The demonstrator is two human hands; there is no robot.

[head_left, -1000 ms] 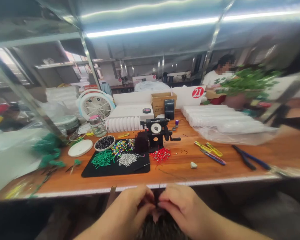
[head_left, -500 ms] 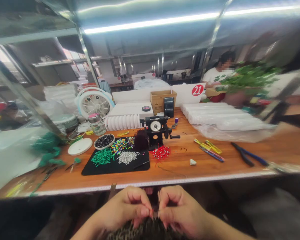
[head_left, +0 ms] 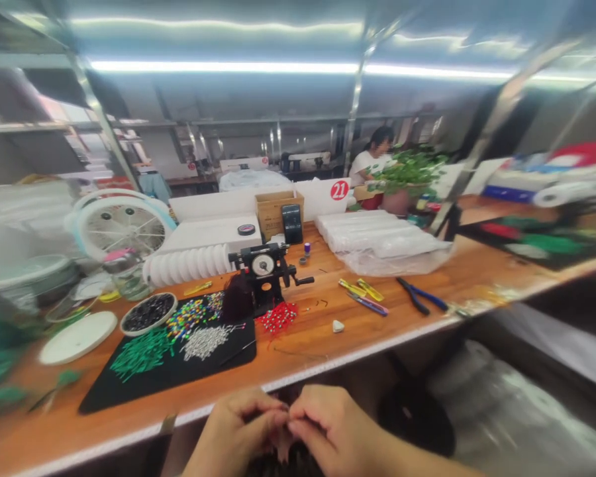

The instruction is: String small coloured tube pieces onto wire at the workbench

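My left hand (head_left: 241, 430) is closed in a pinch in front of the table edge, thumb against forefinger. Against it, fingertips touching, my right hand (head_left: 335, 427) is pinched too. Whatever sits between the fingers is too small or hidden to name. Beyond the hands lies a black mat (head_left: 179, 381) with green tube-like pieces (head_left: 144, 351), silvery-white small pieces (head_left: 207, 341) and multicoloured beads (head_left: 186, 318). A white dish of black beads (head_left: 149, 311) stands at its back left. Red strands with small beads (head_left: 279, 318) lie beside a black hand-cranked machine (head_left: 264, 268) with a dial.
Blue-handled pliers (head_left: 422, 296), yellow-handled tools (head_left: 361, 289) and a small white lump (head_left: 338, 326) lie on the right side. Plastic-wrapped white rolls (head_left: 377, 238) are behind them. A white fan (head_left: 122, 228) and round white lid (head_left: 78, 336) stand left. Another person (head_left: 370, 162) sits beyond.
The view has swung to the right, so the table's things appear further left. My hands have come together: the gap between their fingertips has closed, and the small reddish bit at the left fingertips no longer shows.
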